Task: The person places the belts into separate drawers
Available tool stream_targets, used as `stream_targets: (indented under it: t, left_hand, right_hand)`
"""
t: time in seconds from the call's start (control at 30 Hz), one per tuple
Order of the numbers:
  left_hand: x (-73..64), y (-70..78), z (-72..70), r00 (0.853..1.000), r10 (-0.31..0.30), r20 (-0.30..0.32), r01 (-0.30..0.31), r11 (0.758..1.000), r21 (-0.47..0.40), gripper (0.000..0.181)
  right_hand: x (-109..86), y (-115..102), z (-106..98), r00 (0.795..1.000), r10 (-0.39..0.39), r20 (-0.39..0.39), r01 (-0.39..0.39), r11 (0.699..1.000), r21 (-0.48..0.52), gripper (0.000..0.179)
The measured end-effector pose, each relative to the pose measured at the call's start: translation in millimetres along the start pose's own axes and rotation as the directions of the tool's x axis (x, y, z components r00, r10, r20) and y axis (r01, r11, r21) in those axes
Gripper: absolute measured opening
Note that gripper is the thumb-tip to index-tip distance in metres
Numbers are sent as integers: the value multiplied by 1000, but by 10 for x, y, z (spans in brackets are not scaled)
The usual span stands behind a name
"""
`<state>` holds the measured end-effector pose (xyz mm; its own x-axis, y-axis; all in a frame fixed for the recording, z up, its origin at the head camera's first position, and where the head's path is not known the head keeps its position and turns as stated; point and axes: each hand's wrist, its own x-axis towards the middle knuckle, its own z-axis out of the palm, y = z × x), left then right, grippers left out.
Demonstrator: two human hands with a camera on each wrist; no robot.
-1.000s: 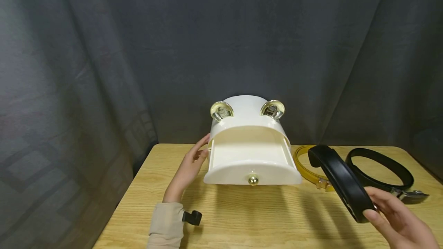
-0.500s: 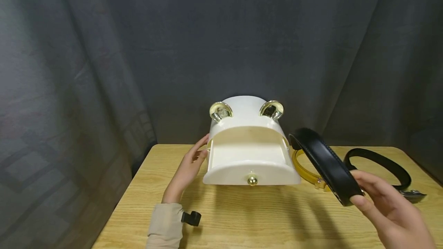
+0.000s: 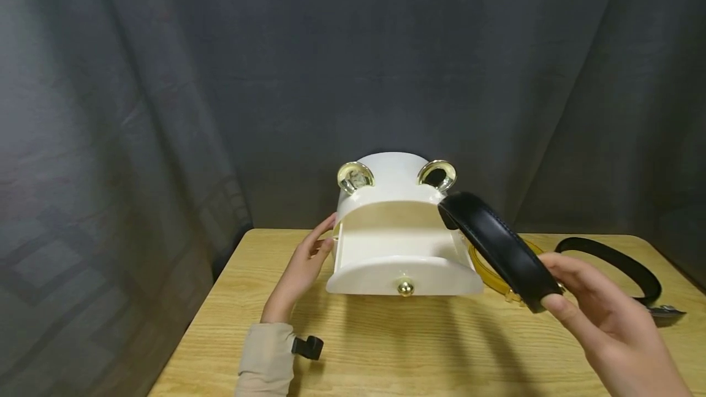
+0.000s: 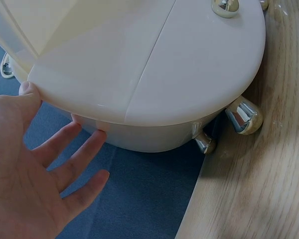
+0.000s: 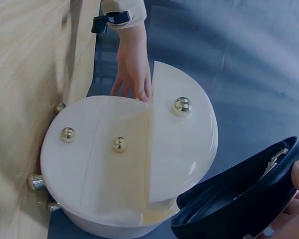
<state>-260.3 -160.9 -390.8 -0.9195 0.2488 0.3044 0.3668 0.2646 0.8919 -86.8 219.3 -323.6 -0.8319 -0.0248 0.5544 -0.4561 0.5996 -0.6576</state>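
A white rounded drawer box [image 3: 390,171] with gold ears stands on the table, its top drawer [image 3: 364,276] pulled out, with bare white floor inside. My left hand [image 3: 300,265] touches the box's left side; in the left wrist view its fingers [image 4: 72,167] are spread and fairly straight, tips at the box's rim. With thumb and fingers my right hand [image 3: 603,317] pinches one end of a coiled black belt [image 3: 499,247]. The belt is held in the air at a tilt, its far end overlapping the drawer's right edge in the head view. Part of its metal buckle [image 5: 275,162] shows inside the coil.
Behind the held belt, a yellow belt [image 3: 488,271] lies coiled on the wooden table [image 3: 386,348], partly hidden. Another black belt [image 3: 623,262] with a metal buckle lies at the right. A dark curtain [image 3: 353,66] hangs behind the table.
My right hand has carried the black belt left and upward, from above the yellow belt to the drawer's right edge. My left hand stays against the box.
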Motion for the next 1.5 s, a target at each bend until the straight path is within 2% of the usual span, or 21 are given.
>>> stream_targets:
  t: [0.13,0.6,0.93,1.27,1.5]
  left_hand:
    - [-1,4,10,1000,0,-5,0,1000,1,49]
    - [-6,-33,-17,1000,18,-8,-18,1000,11,49]
    - [-25,-26,-16,999,41,-14,-41,999,17,48]
    - [-24,-16,-24,1000,29,-11,-28,1000,14,48]
    - [-22,-23,-24,999,45,-14,-45,999,17,48]
  right_hand:
    - [100,-120,29,998,-51,27,50,998,48,53]
    - [497,-411,204,984,-143,109,129,984,124,49]
    - [688,-522,306,966,-131,223,124,991,48,39]
    - [874,-589,332,925,-205,319,199,979,51,32]
    - [978,-641,330,907,-157,391,147,988,54,32]
